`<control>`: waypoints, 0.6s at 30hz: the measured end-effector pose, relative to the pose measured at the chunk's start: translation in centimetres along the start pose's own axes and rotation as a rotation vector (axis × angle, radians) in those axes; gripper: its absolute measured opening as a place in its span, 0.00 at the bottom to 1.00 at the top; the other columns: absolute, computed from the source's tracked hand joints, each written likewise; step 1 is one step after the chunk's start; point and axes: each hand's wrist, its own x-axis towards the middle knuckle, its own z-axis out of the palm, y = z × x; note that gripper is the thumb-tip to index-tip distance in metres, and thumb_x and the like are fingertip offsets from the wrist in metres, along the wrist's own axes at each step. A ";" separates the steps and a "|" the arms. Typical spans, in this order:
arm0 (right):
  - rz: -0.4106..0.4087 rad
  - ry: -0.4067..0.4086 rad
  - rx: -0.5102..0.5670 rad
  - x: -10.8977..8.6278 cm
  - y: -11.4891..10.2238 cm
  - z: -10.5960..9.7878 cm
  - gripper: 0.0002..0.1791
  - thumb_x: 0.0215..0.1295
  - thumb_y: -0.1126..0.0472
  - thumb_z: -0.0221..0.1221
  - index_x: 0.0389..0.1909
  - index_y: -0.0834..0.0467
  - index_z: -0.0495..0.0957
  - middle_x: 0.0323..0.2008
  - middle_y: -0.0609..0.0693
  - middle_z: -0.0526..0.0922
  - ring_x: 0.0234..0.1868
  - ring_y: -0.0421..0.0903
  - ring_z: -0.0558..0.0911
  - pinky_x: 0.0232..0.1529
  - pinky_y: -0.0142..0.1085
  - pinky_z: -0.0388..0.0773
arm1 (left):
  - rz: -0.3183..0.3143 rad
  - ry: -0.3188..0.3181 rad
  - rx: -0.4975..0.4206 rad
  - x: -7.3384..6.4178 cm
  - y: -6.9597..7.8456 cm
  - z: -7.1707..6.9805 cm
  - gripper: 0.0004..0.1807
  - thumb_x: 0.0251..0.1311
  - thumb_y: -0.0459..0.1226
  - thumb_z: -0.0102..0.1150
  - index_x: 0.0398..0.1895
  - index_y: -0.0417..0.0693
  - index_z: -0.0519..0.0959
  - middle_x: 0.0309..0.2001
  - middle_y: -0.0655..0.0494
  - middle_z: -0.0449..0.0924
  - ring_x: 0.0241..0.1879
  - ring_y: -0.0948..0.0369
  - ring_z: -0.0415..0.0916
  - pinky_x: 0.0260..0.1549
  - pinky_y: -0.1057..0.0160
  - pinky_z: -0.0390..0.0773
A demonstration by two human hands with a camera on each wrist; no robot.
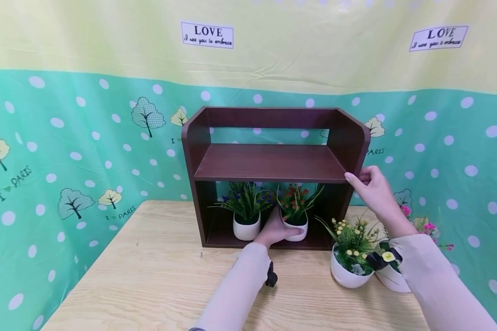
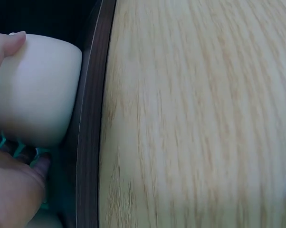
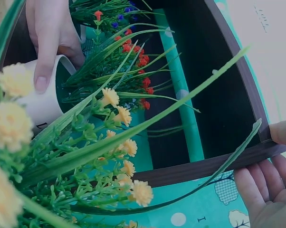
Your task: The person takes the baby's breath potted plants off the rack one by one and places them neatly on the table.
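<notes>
A dark brown two-tier shelf (image 1: pixel 269 161) stands on the wooden table. In its lower compartment, my left hand (image 1: pixel 275 230) holds the white pot (image 2: pixel 43 85) of a red-flowered artificial plant (image 1: pixel 294 202). The thumb lies across the pot's front, and the other fingers reach round its left side. Just left of that hand, a blue-flowered plant in a white pot (image 1: pixel 246 230) sits in the same compartment. My right hand (image 1: pixel 374 193) grips the shelf's right side panel (image 3: pixel 238 161), thumb at the front edge and fingers on the outer side.
To the right of the shelf stand a yellow-flowered plant in a white pot (image 1: pixel 349 276) and a pink-flowered one (image 1: pixel 393 280), close together under my right forearm. Light wooden tabletop (image 1: pixel 149 276) stretches out in front. A patterned cloth (image 1: pixel 87 161) hangs behind.
</notes>
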 end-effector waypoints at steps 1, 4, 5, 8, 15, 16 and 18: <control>0.000 0.001 0.000 0.0 0.0 0.0 0.37 0.74 0.41 0.53 0.60 0.72 0.60 0.51 0.65 0.70 0.45 0.53 0.73 0.33 0.24 0.73 | 0.005 0.001 -0.009 0.1 0.0 0.0 0.58 0.38 0.38 0.83 0.74 0.51 0.58 0.67 0.54 0.67 0.66 0.60 0.66 0.66 0.59 0.64; -0.002 0.000 0.005 0.0 0.0 0.0 0.37 0.74 0.41 0.53 0.60 0.72 0.60 0.51 0.64 0.70 0.45 0.53 0.73 0.33 0.25 0.74 | -0.018 0.017 0.018 0.4 -0.1 0.2 0.57 0.36 0.38 0.84 0.72 0.51 0.60 0.65 0.55 0.69 0.64 0.61 0.67 0.65 0.63 0.65; -0.002 0.000 0.006 0.1 0.0 0.0 0.37 0.74 0.41 0.53 0.60 0.72 0.60 0.51 0.64 0.70 0.45 0.53 0.73 0.33 0.25 0.74 | -0.028 0.024 0.031 0.4 -0.1 0.2 0.57 0.35 0.39 0.84 0.72 0.50 0.61 0.64 0.55 0.70 0.64 0.61 0.68 0.65 0.63 0.65; -0.002 0.000 0.009 0.1 0.0 0.0 0.37 0.74 0.41 0.53 0.61 0.72 0.60 0.51 0.65 0.70 0.45 0.53 0.73 0.33 0.24 0.74 | -0.051 0.040 0.068 0.2 0.3 0.1 0.56 0.35 0.40 0.84 0.71 0.48 0.61 0.64 0.53 0.70 0.63 0.60 0.68 0.65 0.63 0.65; -0.004 0.000 0.005 0.1 0.0 0.0 0.37 0.74 0.41 0.52 0.61 0.72 0.60 0.52 0.65 0.70 0.45 0.53 0.73 0.33 0.24 0.74 | -0.022 0.038 0.131 -0.5 1.5 -0.2 0.54 0.37 0.43 0.84 0.70 0.46 0.63 0.63 0.51 0.71 0.63 0.57 0.69 0.64 0.60 0.66; -0.004 0.000 0.005 0.1 0.1 0.0 0.37 0.74 0.41 0.52 0.61 0.72 0.60 0.51 0.64 0.70 0.44 0.52 0.73 0.33 0.25 0.74 | -0.019 0.037 0.136 -0.6 1.7 -0.2 0.54 0.37 0.43 0.84 0.70 0.46 0.63 0.63 0.50 0.71 0.63 0.56 0.69 0.64 0.60 0.67; -0.003 0.001 0.000 0.1 0.1 0.1 0.37 0.74 0.41 0.52 0.60 0.71 0.60 0.51 0.64 0.71 0.43 0.52 0.73 0.33 0.26 0.74 | -0.030 0.025 0.135 -0.8 2.0 -0.3 0.55 0.37 0.44 0.85 0.70 0.46 0.63 0.63 0.51 0.70 0.63 0.56 0.68 0.64 0.60 0.66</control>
